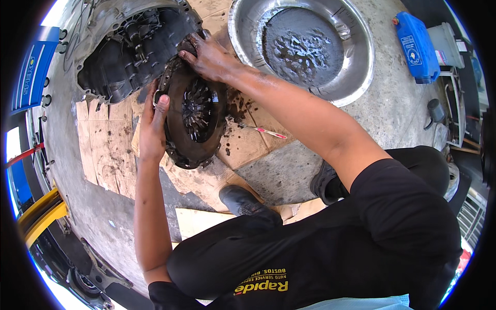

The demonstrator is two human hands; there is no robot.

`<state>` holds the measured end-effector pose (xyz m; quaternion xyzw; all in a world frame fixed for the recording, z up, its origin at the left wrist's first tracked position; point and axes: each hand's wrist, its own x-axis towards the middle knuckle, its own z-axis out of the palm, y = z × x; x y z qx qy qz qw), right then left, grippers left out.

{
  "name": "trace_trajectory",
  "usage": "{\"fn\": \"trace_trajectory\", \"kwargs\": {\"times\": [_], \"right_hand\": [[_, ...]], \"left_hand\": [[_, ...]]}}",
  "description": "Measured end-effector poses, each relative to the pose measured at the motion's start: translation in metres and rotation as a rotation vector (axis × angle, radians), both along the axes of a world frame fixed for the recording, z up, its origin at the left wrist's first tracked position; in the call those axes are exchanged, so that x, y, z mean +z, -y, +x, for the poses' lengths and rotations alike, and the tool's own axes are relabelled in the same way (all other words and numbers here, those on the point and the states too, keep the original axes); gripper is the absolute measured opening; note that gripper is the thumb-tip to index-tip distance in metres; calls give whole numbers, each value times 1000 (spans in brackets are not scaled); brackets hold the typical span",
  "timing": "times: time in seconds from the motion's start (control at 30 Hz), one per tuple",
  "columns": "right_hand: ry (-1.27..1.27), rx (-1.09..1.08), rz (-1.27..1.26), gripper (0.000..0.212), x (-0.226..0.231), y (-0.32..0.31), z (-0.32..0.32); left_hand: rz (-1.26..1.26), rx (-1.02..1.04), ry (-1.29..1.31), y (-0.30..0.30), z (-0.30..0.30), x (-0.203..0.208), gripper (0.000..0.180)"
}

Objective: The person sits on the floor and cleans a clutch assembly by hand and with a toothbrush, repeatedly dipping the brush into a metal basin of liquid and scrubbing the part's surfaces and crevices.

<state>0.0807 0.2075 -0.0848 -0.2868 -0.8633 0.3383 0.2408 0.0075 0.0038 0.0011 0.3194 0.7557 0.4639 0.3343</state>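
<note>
A round, greasy clutch pressure plate [177, 106] with a ring of wet dark spring fingers stands tilted over the cardboard. My left hand [153, 126] grips its left rim, thumb toward me and fingers behind the edge. At the plate's upper edge is my right hand [209, 59], its blackened fingers curled over a small dark piece that I cannot make out. Just beyond, the open gearbox housing [111, 85] lies with its dark hollow showing. A red-and-white toothbrush [268, 132] rests on the stained cardboard [248, 147], right of the plate.
A wide metal basin [361, 77] of dark liquid sits at the far right of the cardboard. Past it stand a blue jug [417, 49] and a pale bucket [445, 44]. On the left are a blue stand [33, 70] and a yellow lift arm [44, 214]. My shoes [240, 200] are close by.
</note>
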Motion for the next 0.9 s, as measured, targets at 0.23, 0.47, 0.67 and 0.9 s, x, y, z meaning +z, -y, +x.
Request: {"fn": "trace_trajectory", "kwargs": {"times": [0.23, 0.47, 0.67, 0.9], "right_hand": [[265, 369, 157, 40, 26, -13, 17], [455, 306, 448, 34, 40, 6, -26], [1138, 378, 381, 29, 98, -24, -24], [462, 185, -388, 34, 68, -11, 31]], "left_hand": [[-57, -6, -133, 16, -4, 6, 80], [50, 9, 76, 10, 2, 10, 71], [86, -47, -61, 20, -2, -9, 69], [115, -43, 33, 34, 5, -13, 65]]}}
